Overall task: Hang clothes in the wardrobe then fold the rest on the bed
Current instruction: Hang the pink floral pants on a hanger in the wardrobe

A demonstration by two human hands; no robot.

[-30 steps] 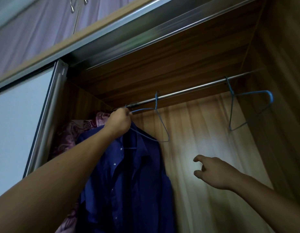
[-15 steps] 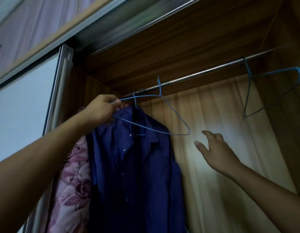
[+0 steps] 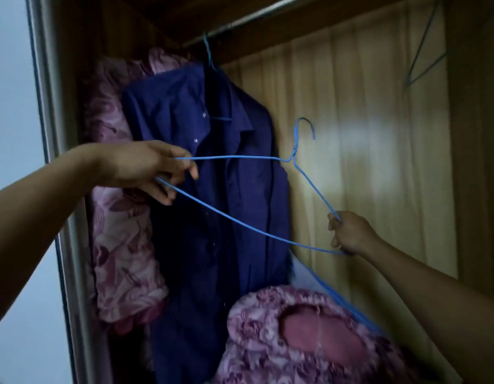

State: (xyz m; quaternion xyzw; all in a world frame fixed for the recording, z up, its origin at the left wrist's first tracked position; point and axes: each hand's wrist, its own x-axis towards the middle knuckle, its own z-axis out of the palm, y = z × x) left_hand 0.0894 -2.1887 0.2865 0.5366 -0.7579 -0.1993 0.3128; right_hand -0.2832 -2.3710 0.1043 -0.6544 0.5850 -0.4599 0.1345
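- The empty wire hanger (image 3: 229,157) sits mid-frame, off the rail (image 3: 257,16), with its hook pointing up, held between your two hands in front of the wardrobe's back panel (image 3: 365,162).
- Your left hand (image 3: 140,169), at centre left, pinches the hanger's left corner between thumb and curled fingers.
- Your right hand (image 3: 351,231), at centre right, is curled round the hanger's right corner.
- Behind the hanger, the dark blue shirt (image 3: 226,259) hangs from the rail on its own blue hanger (image 3: 208,55).
- A third hanger (image 3: 423,54) hangs at the upper right.
- Pink floral fabric (image 3: 121,245) is just left of the shirt, beside the sliding door frame (image 3: 46,106).
- A floral bundle (image 3: 268,342) fills the bottom centre.
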